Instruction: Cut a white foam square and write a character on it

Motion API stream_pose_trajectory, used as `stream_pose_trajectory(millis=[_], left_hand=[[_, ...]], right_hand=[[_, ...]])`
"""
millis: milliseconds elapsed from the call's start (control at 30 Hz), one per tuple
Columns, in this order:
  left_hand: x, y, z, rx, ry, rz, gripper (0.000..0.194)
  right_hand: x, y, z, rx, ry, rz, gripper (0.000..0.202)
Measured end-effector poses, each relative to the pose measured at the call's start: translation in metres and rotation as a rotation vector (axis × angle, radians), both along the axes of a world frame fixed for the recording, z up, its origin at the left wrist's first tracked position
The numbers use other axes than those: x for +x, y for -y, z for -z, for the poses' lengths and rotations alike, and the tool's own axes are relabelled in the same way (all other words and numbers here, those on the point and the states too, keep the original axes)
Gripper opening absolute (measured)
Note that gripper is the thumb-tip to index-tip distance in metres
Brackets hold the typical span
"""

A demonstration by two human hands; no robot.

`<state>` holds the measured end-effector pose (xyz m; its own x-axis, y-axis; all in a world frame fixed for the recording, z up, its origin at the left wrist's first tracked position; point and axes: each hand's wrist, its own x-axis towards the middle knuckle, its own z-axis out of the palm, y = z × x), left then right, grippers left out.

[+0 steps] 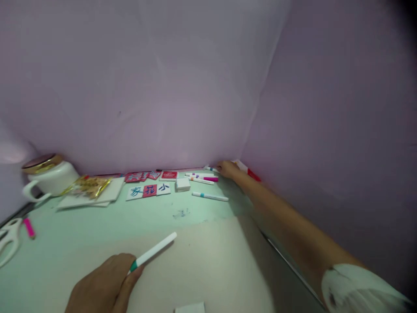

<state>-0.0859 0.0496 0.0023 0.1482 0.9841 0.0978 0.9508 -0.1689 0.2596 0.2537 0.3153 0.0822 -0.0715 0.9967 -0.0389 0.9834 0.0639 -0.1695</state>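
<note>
My left hand [106, 282] is closed round a white marker pen with a green band [156, 249], its long white end pointing up and to the right. At the back right corner of the table, my right hand [227, 168] has its fingers closed at the end of a white marker with a blue band [212, 169]. Just in front of that hand lie several more markers, among them one with a magenta end [211, 178] and one with an orange band [202, 180]. A marker with a teal band [210, 197] lies apart from them, nearer to me.
Character cards [150, 191] lie in a row, with red cards [140, 176] behind. Beside them sits a small white stack [183, 185]. A lidded white mug [54, 178], a gold packet [89, 187], white scissors [10, 239] and a pink pen [29, 228] are at left. Fabric walls enclose the table.
</note>
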Motion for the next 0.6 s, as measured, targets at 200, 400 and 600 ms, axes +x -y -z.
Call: stream_pose_trajectory(millis=[200, 400, 600], left_hand=[[0.016, 0.001, -0.032, -0.023, 0.018, -0.031, 0.029], [0.018, 0.001, -0.039, -0.065, 0.097, -0.029, 0.012], [0.018, 0.001, -0.04, -0.066, 0.191, 0.091, 0.003]], right_hand=[[-0.018, -0.002, 0.01, 0.01, -0.011, 0.062, 0.029], [-0.018, 0.046, -0.016, 0.214, -0.175, -0.007, 0.029], [-0.081, 0.179, 0.011, -0.032, -0.395, -0.639, 0.02]])
